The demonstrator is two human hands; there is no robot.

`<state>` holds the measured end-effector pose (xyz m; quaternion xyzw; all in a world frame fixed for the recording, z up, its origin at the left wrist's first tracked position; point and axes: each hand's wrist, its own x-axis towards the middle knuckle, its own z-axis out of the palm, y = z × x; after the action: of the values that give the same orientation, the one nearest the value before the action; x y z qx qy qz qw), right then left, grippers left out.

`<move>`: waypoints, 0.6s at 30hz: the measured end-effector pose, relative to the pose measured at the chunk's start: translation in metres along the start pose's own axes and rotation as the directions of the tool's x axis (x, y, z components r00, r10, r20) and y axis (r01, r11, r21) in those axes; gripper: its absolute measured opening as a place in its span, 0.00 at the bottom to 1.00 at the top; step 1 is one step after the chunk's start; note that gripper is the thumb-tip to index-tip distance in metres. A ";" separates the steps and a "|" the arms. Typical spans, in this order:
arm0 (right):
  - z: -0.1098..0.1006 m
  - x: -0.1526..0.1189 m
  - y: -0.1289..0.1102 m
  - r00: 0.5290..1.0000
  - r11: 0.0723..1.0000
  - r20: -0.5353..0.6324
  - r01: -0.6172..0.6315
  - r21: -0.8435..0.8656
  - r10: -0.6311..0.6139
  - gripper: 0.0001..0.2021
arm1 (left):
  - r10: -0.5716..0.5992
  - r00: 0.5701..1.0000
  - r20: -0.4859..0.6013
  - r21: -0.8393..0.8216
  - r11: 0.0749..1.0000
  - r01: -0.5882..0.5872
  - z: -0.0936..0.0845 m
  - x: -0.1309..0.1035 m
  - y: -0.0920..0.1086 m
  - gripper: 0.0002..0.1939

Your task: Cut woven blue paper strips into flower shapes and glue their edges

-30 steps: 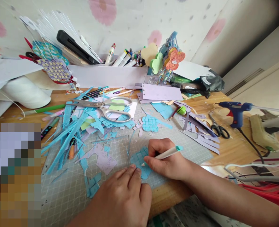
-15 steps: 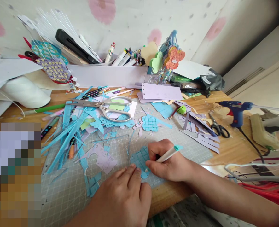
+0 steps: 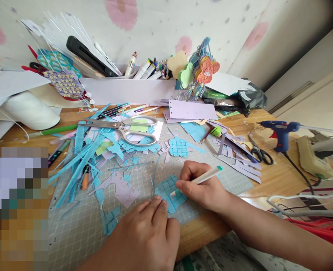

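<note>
A blue woven-paper flower shape (image 3: 166,188) lies on the grey cutting mat (image 3: 81,229) near the front edge. My left hand (image 3: 146,226) rests flat, its fingertips on the lower left of the flower. Between the thumb and fingers of my right hand (image 3: 201,186) is a white marker pen (image 3: 207,175) with a green end. Its tip is over the middle of the flower; whether it touches the paper I cannot tell. Farther back lies a second blue woven flower (image 3: 178,146). A purple paper scrap (image 3: 126,189) is left of my hands.
Silver scissors (image 3: 126,130) lie on a heap of blue paper strips (image 3: 84,162). At right are small black scissors (image 3: 260,152), a blue glue gun (image 3: 280,133) with its cord, and a power strip (image 3: 314,156). A pen holder (image 3: 129,90) stands along the wall.
My right hand has lifted slightly and shifted right, and the marker's tip has moved up from the flower's lower edge to its middle. My left hand stays in place.
</note>
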<state>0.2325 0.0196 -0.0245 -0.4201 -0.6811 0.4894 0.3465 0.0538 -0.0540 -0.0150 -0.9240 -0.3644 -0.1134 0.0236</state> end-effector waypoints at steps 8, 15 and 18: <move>0.006 0.000 -0.001 0.997 0.983 -0.015 0.075 -0.170 -0.079 0.11 | 0.004 1.000 -0.011 0.009 1.000 -0.004 0.002 -0.005 0.001 0.14; 0.009 0.000 0.000 0.991 0.963 -0.040 0.113 -0.246 -0.126 0.11 | 0.002 1.000 -0.031 0.030 1.000 -0.001 0.000 0.000 0.000 0.15; 0.009 0.001 -0.001 0.989 0.958 -0.080 0.102 -0.267 -0.128 0.12 | 0.016 0.999 -0.031 0.027 1.000 -0.015 0.002 -0.002 0.000 0.15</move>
<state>0.2239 0.0175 -0.0264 -0.4450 -0.7454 0.3533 0.3485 0.0531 -0.0549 -0.0170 -0.9244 -0.3585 -0.1229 0.0428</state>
